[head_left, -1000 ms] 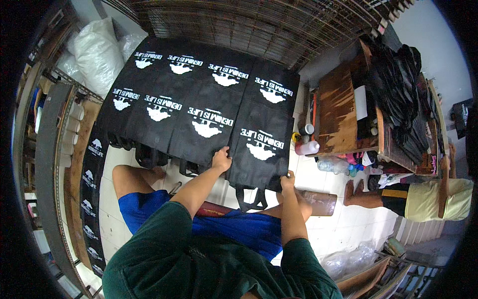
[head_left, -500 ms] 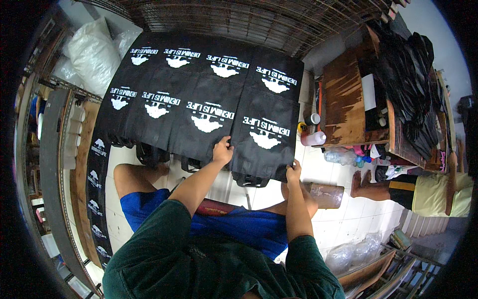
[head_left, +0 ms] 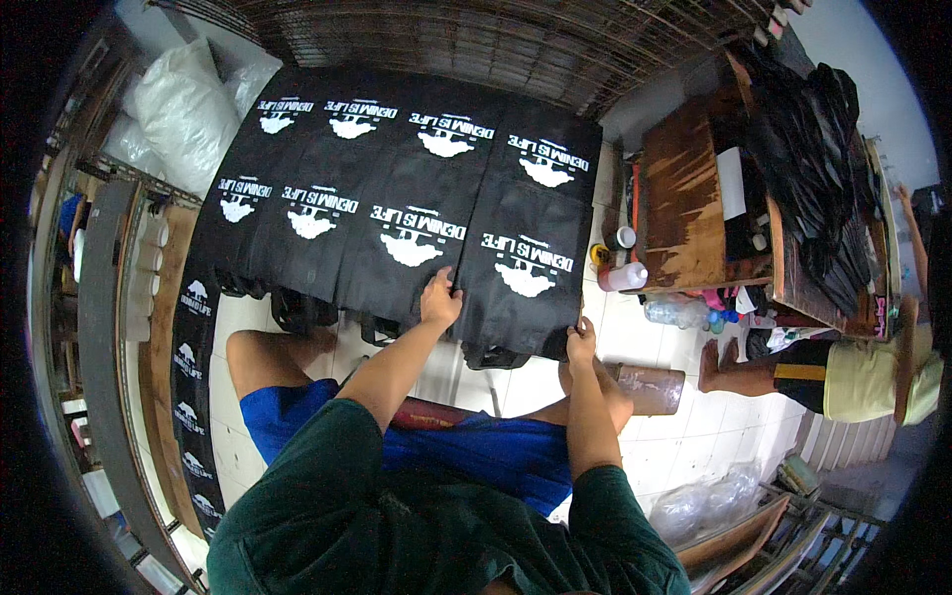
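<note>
Printed panels of black tote bags point(head_left: 521, 319): eight, lying in two rows of four in front of the person, each bearing one white print. Strap handles point(head_left: 496, 358): three visible, hanging at the near edge.

Hands: two. The left hand point(head_left: 439, 301) is resting at the near edge, beside the seam between the two rightmost columns; its fingers are curling, and whether they are pinching cloth one cannot tell. The right hand point(head_left: 581, 343) is pinching the near right corner between thumb and forefinger.

Surroundings: one squeeze bottle point(head_left: 623, 278), one white-lidded jar point(head_left: 624, 238) and one yellow roll point(head_left: 599, 254) are standing together right of the bags, beside one wooden cabinet point(head_left: 679, 213). One brown cylinder point(head_left: 650, 390) is lying near the right knee, partly hidden by it. One co-worker point(head_left: 863, 382) is standing at far right.

Materials: the bag cloth is looking matte, creasing lightly; the cabinet is showing scuffed wood; a bulging white plastic sack point(head_left: 188, 114) is sitting at upper left, crinkled; a black heap point(head_left: 818, 164) is drooping in long folds over the cabinet.
</note>
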The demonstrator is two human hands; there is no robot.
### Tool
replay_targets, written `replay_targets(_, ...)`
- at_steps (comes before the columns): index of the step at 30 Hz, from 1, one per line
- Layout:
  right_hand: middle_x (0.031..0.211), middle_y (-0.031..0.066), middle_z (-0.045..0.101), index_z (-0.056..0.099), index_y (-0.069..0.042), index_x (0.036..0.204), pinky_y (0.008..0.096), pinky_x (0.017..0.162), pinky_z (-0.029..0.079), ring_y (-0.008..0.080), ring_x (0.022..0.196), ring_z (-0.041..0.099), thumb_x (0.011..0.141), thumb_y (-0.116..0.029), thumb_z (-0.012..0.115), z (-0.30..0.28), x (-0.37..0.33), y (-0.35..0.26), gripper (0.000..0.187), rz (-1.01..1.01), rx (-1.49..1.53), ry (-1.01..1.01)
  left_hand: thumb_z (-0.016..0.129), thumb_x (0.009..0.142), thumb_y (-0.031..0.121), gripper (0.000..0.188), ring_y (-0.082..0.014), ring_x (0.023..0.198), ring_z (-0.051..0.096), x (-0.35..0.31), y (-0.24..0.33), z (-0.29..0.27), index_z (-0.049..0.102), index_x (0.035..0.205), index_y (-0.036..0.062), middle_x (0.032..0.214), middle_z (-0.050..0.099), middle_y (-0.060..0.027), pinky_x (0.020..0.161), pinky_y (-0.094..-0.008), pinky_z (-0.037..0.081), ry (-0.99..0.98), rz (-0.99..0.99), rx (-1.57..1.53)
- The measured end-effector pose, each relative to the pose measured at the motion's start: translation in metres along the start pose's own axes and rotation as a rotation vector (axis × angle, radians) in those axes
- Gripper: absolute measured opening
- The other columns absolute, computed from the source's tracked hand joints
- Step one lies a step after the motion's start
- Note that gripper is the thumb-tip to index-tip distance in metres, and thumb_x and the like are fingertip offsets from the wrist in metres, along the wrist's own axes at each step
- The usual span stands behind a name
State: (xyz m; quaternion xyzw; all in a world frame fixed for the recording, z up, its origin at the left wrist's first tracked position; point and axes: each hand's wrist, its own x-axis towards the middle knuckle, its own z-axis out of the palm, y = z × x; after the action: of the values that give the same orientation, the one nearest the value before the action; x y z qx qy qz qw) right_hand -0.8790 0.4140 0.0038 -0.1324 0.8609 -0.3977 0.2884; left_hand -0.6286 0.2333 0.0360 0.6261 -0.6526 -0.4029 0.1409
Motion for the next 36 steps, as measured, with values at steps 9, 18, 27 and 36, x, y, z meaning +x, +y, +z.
replay_targets(9,0.100,0.0106,0.056,0.047,-0.007,0.123,0.0323,0.079,0.043,0.0195,0.090,0.053,0.083,-0.010,0.059,-0.059,-0.038,-0.074,0.042,-0.294,0.223,0.402,0.069,0.070,0.013,0.049,-0.0300,0.102,0.052,0.056,0.205,-0.181,0.051,0.115,0.0053,0.112,0.054,-0.0147,0.087,-0.0376,0.042,0.539,1.023,-0.022)
replay_targets(18,0.098,0.0165,0.056,0.052,0.001,0.113,0.0356,0.077,0.044,0.0257,0.086,0.056,0.078,-0.006,0.058,-0.124,-0.108,-0.050,0.036,-0.512,-0.077,0.575,0.069,0.072,0.031,0.065,-0.0273,0.115,0.043,0.116,0.370,-0.344,0.041,0.128,0.0141,0.123,0.045,-0.0105,0.095,-0.0392,0.037,0.975,1.127,0.704)
replay_targets(27,0.081,0.0153,0.057,0.056,0.002,0.106,0.0363,0.072,0.044,0.0263,0.075,0.055,0.073,-0.005,0.060,-0.119,-0.092,-0.028,0.033,-0.412,-0.076,0.539,0.051,0.079,0.059,0.062,-0.0316,0.093,0.055,0.110,0.369,-0.349,0.046,0.113,0.0068,0.097,0.060,-0.0154,0.087,-0.0462,0.038,0.724,0.962,0.623)
replay_targets(36,0.078,0.0161,0.060,0.057,0.003,0.100,0.0368,0.070,0.045,0.0266,0.072,0.057,0.075,-0.007,0.060,-0.121,-0.090,-0.028,0.027,-0.358,-0.008,0.547,0.056,0.083,0.026,0.022,-0.0314,0.077,0.046,-0.002,0.181,-0.271,0.051,0.078,0.0049,0.081,0.046,-0.0127,0.068,-0.0419,0.034,0.481,1.136,0.563)
